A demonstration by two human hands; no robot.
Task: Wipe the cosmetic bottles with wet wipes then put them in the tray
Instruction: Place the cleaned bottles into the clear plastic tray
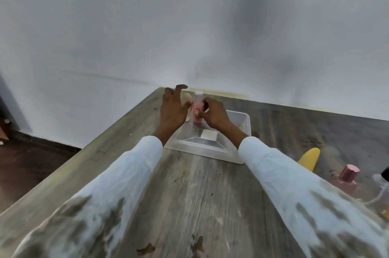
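A pink bottle with a clear cap stands upright at the far left corner of the clear plastic tray. My right hand grips it from the right side. My left hand hovers just left of it with fingers spread, in front of a beige bottle that it partly hides. A white label or wipe lies on the tray's floor.
At the right table edge lie a yellow tube, a bottle with a rose-gold cap, and a clear glass bottle. The wall runs close behind the tray. The table's left edge drops to a dark floor.
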